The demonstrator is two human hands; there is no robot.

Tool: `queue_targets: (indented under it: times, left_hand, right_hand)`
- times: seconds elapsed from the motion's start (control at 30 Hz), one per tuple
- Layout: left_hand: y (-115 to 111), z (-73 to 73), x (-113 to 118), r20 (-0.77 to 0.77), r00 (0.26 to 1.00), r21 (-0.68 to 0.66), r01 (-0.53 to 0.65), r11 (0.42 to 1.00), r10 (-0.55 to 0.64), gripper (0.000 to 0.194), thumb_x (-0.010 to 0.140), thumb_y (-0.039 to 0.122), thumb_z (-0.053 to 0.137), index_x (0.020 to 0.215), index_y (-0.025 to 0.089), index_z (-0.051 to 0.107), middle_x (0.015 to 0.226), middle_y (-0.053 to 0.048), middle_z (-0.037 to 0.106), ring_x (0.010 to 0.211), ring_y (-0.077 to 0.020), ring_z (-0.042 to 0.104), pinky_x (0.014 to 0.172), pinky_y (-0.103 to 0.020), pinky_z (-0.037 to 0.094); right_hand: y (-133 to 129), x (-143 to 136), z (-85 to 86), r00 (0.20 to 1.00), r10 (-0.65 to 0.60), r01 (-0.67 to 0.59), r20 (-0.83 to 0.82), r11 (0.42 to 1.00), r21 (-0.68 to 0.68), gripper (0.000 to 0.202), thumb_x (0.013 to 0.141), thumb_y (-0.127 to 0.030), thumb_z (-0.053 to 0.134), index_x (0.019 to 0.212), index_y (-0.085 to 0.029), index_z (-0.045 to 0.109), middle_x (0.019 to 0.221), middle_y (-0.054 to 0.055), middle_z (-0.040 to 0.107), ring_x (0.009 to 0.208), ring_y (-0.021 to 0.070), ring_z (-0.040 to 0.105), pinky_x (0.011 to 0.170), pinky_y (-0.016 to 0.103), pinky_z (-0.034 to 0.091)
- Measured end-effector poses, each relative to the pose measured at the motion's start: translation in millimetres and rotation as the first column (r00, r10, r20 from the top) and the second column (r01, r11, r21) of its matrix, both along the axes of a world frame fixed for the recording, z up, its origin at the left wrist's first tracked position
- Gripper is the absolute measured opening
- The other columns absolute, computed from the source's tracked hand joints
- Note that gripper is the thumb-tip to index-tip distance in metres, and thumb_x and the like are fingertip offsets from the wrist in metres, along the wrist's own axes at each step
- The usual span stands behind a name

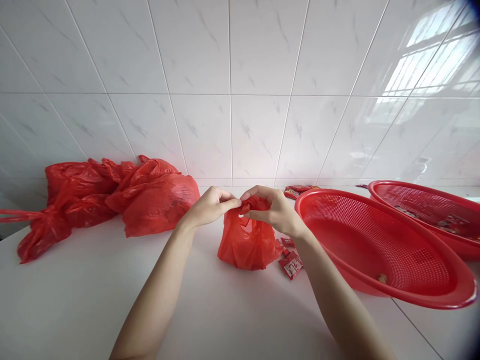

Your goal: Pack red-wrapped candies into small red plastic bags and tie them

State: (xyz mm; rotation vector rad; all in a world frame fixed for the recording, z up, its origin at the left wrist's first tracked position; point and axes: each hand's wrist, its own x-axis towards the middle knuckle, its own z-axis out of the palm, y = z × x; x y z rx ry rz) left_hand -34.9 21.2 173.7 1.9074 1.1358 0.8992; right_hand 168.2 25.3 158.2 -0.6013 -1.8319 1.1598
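Note:
A small red plastic bag [247,247] stands on the white table in front of me, its handles gathered at the top. My left hand [212,205] pinches the left side of the gathered top between thumb and fingers. From the right, my right hand [275,210] grips the bunched handles, fingers curled round them. A gap shows through the handle loop below my fingers. The bag's contents are hidden by the red plastic. Just right of the bag lie several small red packets [290,264], partly behind my right wrist.
Several filled, knotted red bags [161,200] lie at the left by the tiled wall. At the right is a large red plastic basket [345,235] with a small light-brown piece inside. Behind it, a second red basket [420,192] holds packets. More red packets [296,191] lie near the wall.

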Motion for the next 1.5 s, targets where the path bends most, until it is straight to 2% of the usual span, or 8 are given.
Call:
queue_targets:
  times: [0.2, 0.4, 0.53, 0.67, 0.87, 1.13, 1.3, 1.5]
  left_hand:
    - [1, -1.1, -1, -0.001, 1.0, 0.009, 0.0, 1.0, 0.0, 0.032, 0.084, 0.038, 0.059, 0.065, 0.016, 0.071, 0.06, -0.001, 0.059, 0.061, -0.0147, 0.051, 0.056, -0.027, 0.038]
    - [7, -3.2, -2, 0.181, 0.98, 0.031, -0.091, 0.995, 0.084, 0.04, 0.086, 0.046, 0.062, 0.061, 0.016, 0.068, 0.066, -0.003, 0.065, 0.069, -0.0174, 0.059, 0.071, -0.031, 0.045]
    - [14, -5.7, -7, 0.252, 0.96, -0.07, -0.11, 0.991, 0.125, 0.032, 0.081, 0.044, 0.068, 0.069, 0.015, 0.075, 0.077, -0.008, 0.073, 0.082, -0.0223, 0.066, 0.085, -0.036, 0.048]
    - [22, -11.2, -12, 0.217, 0.962, -0.098, -0.149, 0.984, 0.167, 0.029, 0.079, 0.043, 0.071, 0.077, 0.016, 0.078, 0.085, -0.01, 0.076, 0.088, -0.0231, 0.067, 0.091, -0.038, 0.048]
    - [35, -25.9, -20, 0.035, 0.972, -0.037, -0.232, 0.972, 0.233, 0.028, 0.076, 0.043, 0.068, 0.074, 0.017, 0.078, 0.074, -0.007, 0.072, 0.077, -0.0199, 0.063, 0.078, -0.033, 0.046]
    - [55, -50.0, -27, -0.154, 0.925, -0.052, -0.359, 0.932, 0.347, 0.025, 0.069, 0.036, 0.063, 0.054, 0.016, 0.069, 0.058, -0.003, 0.059, 0.064, -0.0167, 0.054, 0.061, -0.028, 0.036]
    - [55, -50.1, -27, -0.163, 0.917, -0.021, -0.373, 0.928, 0.365, 0.025, 0.067, 0.032, 0.061, 0.047, 0.017, 0.059, 0.054, -0.001, 0.051, 0.058, -0.0145, 0.046, 0.056, -0.028, 0.03]
    - [53, -50.3, -25, -0.15, 0.91, 0.059, -0.381, 0.923, 0.386, 0.036, 0.07, 0.027, 0.058, 0.04, 0.019, 0.04, 0.048, 0.003, 0.03, 0.051, -0.0101, 0.029, 0.052, -0.028, 0.02]
  right_hand:
    - [-1, -5, -2.7, 0.972, -0.219, 0.188, 0.089, 0.945, 0.269, 0.006, 0.084, -0.024, 0.067, 0.089, -0.021, 0.069, 0.091, 0.004, 0.067, 0.085, 0.0173, 0.063, 0.078, 0.031, 0.05]
    - [-1, -1, 0.7, 0.945, -0.32, 0.281, 0.065, 0.9, 0.333, 0.009, 0.088, -0.029, 0.064, 0.085, -0.023, 0.07, 0.094, 0.004, 0.065, 0.086, 0.0175, 0.06, 0.081, 0.033, 0.048]
    - [-2, 11, 7.1, 0.977, -0.205, 0.178, 0.064, 0.939, 0.294, 0.008, 0.086, -0.03, 0.068, 0.084, -0.023, 0.073, 0.104, 0.004, 0.066, 0.098, 0.0194, 0.062, 0.092, 0.036, 0.047]
    - [-4, 24, 14.3, 0.98, -0.1, 0.052, 0.17, 0.962, 0.267, 0.004, 0.083, -0.027, 0.071, 0.082, -0.024, 0.075, 0.11, 0.004, 0.066, 0.104, 0.0211, 0.062, 0.097, 0.039, 0.046]
    - [-13, 36, 22.4, 0.955, 0.0, -0.09, 0.297, 0.953, 0.29, 0.006, 0.083, -0.022, 0.07, 0.085, -0.024, 0.075, 0.101, 0.004, 0.072, 0.091, 0.02, 0.067, 0.085, 0.036, 0.052]
    - [-27, 48, 34.7, 0.825, 0.177, -0.319, 0.537, 0.93, 0.183, 0.015, 0.077, -0.007, 0.066, 0.083, -0.016, 0.076, 0.086, 0.004, 0.075, 0.078, 0.0172, 0.069, 0.072, 0.028, 0.054]
    - [-24, 52, 35.9, 0.823, 0.255, -0.357, 0.507, 0.927, 0.114, 0.01, 0.077, -0.01, 0.07, 0.084, -0.014, 0.076, 0.085, 0.006, 0.075, 0.077, 0.0169, 0.068, 0.072, 0.028, 0.054]
    - [-22, 53, 35.3, 0.838, 0.36, -0.424, 0.409, 0.903, 0.073, 0.012, 0.075, -0.01, 0.074, 0.086, -0.013, 0.075, 0.083, 0.006, 0.075, 0.076, 0.0158, 0.069, 0.07, 0.026, 0.056]
